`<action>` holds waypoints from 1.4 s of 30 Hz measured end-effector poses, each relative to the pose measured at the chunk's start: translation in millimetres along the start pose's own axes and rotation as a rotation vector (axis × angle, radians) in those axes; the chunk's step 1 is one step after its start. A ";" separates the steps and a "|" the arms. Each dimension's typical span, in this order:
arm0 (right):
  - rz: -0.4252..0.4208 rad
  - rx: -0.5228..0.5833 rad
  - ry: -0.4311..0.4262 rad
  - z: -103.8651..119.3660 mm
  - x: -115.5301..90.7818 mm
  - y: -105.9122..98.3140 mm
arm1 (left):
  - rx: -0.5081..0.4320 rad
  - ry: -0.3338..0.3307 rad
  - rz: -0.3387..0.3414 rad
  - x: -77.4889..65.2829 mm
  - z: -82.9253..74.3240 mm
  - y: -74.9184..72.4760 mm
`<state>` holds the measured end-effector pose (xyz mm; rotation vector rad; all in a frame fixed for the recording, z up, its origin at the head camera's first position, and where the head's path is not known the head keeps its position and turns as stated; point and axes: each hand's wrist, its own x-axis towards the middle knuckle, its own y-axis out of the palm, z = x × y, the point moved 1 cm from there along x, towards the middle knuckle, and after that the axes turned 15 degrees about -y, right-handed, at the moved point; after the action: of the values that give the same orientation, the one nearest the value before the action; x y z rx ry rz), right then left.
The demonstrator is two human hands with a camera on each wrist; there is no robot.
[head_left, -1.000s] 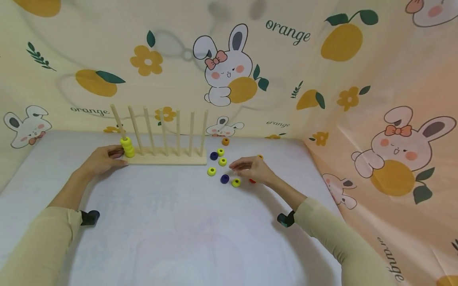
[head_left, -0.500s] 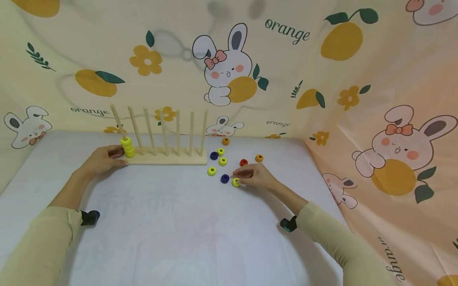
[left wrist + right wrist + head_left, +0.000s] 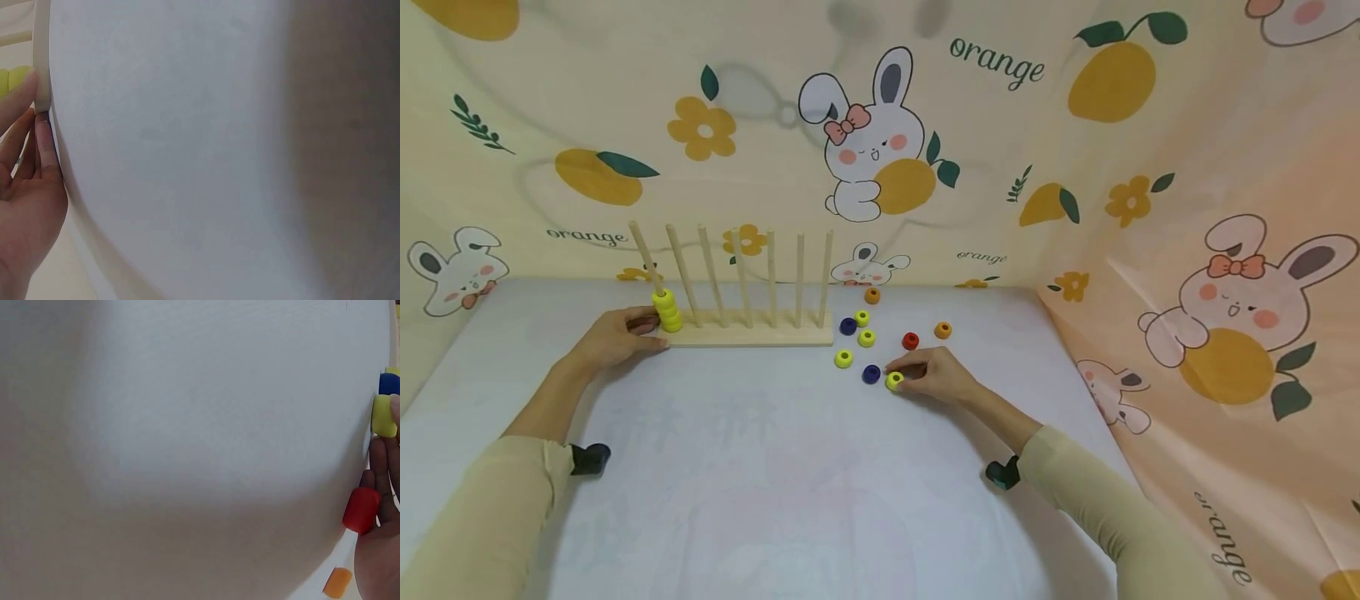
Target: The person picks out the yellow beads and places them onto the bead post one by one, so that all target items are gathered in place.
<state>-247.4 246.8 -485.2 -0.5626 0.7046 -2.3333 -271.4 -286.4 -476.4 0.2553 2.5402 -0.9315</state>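
My left hand (image 3: 612, 337) grips the left end of a wooden peg rack (image 3: 752, 337), thumb along the front edge and fingers behind. Several yellow beads (image 3: 667, 311) are stacked on its leftmost peg; the other pegs are bare. In the left wrist view, the thumb lies at the base's corner (image 3: 41, 94). To the right of the rack, my right hand (image 3: 938, 375) pinches a yellow bead (image 3: 894, 381) between thumb and fingers, low at the table. A dark blue bead (image 3: 871, 374) is just left of it. A red bead (image 3: 361, 510) by the palm shows only in the right wrist view.
Loose beads lie between rack and right hand: yellow ones (image 3: 843, 358) and another dark blue bead (image 3: 847, 326). Behind the right hand are a red bead (image 3: 911, 340) and an orange bead (image 3: 943, 330). Another orange bead (image 3: 872, 295) lies near the printed cloth backdrop (image 3: 760, 125).
My right hand has come down from above the beads, uncovering a red and an orange bead, and its thumb and fingers have closed on the yellow bead. The left hand has stayed put.
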 end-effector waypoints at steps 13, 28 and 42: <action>-0.147 -0.026 0.026 16.7 4.5 -9.8 | -0.011 0.028 0.002 -0.1 3.3 -3.2; -0.178 -0.058 -0.035 50.4 28.9 -26.9 | -0.003 0.038 0.001 -1.4 4.9 -3.8; -0.186 -0.100 -0.086 89.8 57.2 -41.9 | -0.015 0.021 0.010 -1.9 0.9 -0.3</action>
<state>-257.6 205.6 -379.0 -0.7996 0.7605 -2.4370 -269.6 -287.2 -476.0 0.2753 2.5617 -0.9108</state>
